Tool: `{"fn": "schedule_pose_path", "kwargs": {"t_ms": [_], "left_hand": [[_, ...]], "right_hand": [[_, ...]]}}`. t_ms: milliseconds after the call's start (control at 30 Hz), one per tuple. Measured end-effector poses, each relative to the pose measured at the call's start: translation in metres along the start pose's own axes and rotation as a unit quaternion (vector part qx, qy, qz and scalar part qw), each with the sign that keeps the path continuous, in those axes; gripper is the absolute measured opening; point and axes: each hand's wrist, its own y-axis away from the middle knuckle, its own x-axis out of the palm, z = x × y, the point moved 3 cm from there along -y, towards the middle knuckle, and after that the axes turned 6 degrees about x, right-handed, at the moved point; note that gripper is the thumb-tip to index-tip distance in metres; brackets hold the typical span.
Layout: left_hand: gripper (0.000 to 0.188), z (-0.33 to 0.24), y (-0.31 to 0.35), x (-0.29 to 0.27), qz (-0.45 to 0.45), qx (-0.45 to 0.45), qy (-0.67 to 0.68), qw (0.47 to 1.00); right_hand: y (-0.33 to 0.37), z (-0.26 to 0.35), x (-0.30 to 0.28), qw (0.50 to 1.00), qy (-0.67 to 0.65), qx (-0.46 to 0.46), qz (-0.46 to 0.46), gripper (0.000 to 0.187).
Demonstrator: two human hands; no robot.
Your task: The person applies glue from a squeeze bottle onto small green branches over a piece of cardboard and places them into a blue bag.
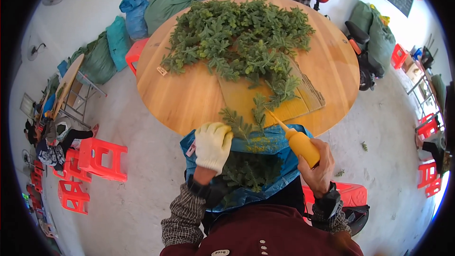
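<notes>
While concrete floor [142,208] extends at 9 o'clock of the open blue plastic bag [288,169], the left hand [212,147] — knit-gloved, curled — is at 10; its hold on the needled sprig [238,124] at 11 cannot be told. A lettered badge [220,252] is at 7. The wooden table's edge [176,125] curves across 12. The right hand [318,168] clamps a smooth yellow squeeze bottle [302,147] at 2.

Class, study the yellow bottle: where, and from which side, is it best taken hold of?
Probably around the wide, rounded body of the yellow bottle, coming from its base end at the lower right: the thin nozzle points up and left toward the green sprig, so it should stay clear.
</notes>
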Motion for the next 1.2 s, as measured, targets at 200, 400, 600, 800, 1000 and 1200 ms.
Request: {"fn": "schedule_pose_path", "kwargs": {"t_ms": [200, 400, 600, 800, 1000, 1200], "left_hand": [[0.017, -0.035, 0.038, -0.045, 0.078, 0.065, -0.006, 0.995], [0.023, -0.042, 0.029, -0.051, 0.114, 0.034, 0.054, 0.991], [0.040, -0.040, -0.026, -0.008, -0.003, 0.010, 0.052, 0.999], [0.051, -0.025, -0.029, 0.033, 0.043, -0.022, -0.026, 0.998], [0.055, -0.021, -0.024, 0.039, 0.035, -0.013, -0.050, 0.998], [0.053, -0.021, -0.020, 0.042, 0.011, -0.011, -0.050, 0.999]], "right_hand": [[-0.004, -0.006, 0.008, 0.999, -0.031, 0.030, 0.018, 0.046], [-0.007, -0.003, 0.012, 0.999, -0.033, 0.001, 0.043, 0.046], [-0.009, 0.001, 0.020, 0.998, -0.027, -0.025, 0.057, 0.048], [-0.011, 0.004, 0.016, 0.996, -0.023, -0.054, 0.061, 0.049], [-0.015, 0.007, 0.009, 0.997, -0.044, -0.052, 0.041, 0.049], [-0.029, 0.008, 0.025, 0.994, -0.038, -0.072, 0.070, 0.048]]}}
